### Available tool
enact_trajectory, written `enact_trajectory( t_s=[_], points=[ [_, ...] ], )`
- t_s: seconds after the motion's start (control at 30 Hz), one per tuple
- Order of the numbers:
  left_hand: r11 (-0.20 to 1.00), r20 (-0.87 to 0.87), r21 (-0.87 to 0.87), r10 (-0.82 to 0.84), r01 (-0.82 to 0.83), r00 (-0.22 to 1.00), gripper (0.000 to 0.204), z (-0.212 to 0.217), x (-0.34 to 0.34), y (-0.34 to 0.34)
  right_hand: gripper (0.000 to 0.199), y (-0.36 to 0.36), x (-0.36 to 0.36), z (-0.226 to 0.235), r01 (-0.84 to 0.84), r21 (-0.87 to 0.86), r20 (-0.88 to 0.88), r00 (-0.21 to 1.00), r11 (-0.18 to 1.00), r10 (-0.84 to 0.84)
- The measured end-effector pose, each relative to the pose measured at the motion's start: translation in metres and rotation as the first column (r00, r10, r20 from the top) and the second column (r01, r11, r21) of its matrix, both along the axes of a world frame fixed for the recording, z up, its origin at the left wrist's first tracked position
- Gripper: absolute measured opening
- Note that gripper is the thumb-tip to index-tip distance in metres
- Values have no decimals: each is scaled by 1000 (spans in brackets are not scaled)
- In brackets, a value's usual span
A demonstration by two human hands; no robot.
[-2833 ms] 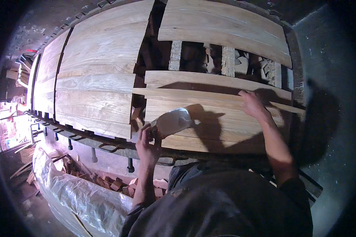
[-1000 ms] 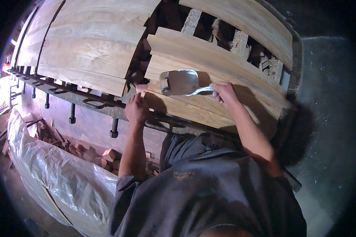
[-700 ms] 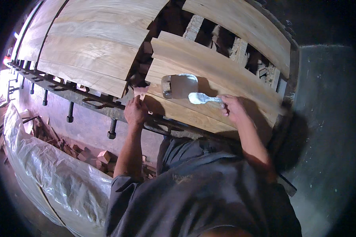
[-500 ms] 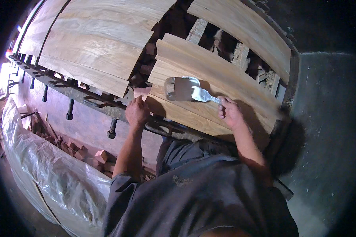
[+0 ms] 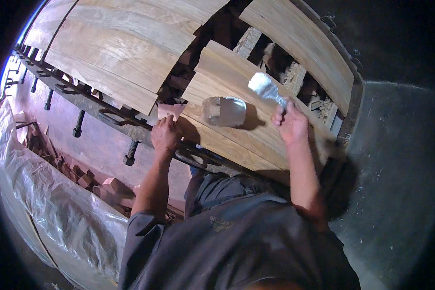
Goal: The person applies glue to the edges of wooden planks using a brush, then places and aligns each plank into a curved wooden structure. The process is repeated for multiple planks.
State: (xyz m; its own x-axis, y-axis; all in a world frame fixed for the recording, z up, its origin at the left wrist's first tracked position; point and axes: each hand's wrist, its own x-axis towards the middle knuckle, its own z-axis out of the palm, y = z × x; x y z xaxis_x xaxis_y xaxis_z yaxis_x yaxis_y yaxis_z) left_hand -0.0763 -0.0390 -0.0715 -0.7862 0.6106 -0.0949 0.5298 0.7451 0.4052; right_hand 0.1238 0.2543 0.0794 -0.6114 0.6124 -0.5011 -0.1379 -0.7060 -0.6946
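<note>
right hand — gripping white-coated brush | left hand — at metal rail | tub on boards

One white-coated brush, one open tub, one plastic sheet

You wear a dark grey shirt whose loose cloth falls in soft creases across your front. A small, tan-coloured print sits on it, worn-looking and partly blurred. Your left sleeve is short and wide, its hem reaching about the elbow; your right sleeve is dark as well, its edge lost in shadow. Both forearms are bare below the cloth, as are your left hand and right hand. Your dark trousers look bunched and wrinkled.
</note>
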Motion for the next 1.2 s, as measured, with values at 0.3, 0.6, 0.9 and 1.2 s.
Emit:
enact_trajectory(
  t_s=[0.3, 0.6, 0.9, 1.2],
  points=[
    [998, 16, 53, 19, -19, 1000, 18, 0, -1, -1, 18, 6, -109, 21, -55, 449, 168, 985, 892, -24],
    [1000, 67, -18, -1, 2, 998, 20, 3, -2, -1, 18, -2, -153, -7, -234, 718, 393, 913, 656, -105],
    [999, 24, -34, 26, -25, 999, 25, 0, 2, 3, 16, 10, -86, 2, -342, 782, 533, 801, 522, -273],
    [992, 23, -123, 9, -6, 1000, 32, 8, 5, 10, 16, 35, -10, 14, -409, 699, 682, 627, 586, -377]
  ],
)
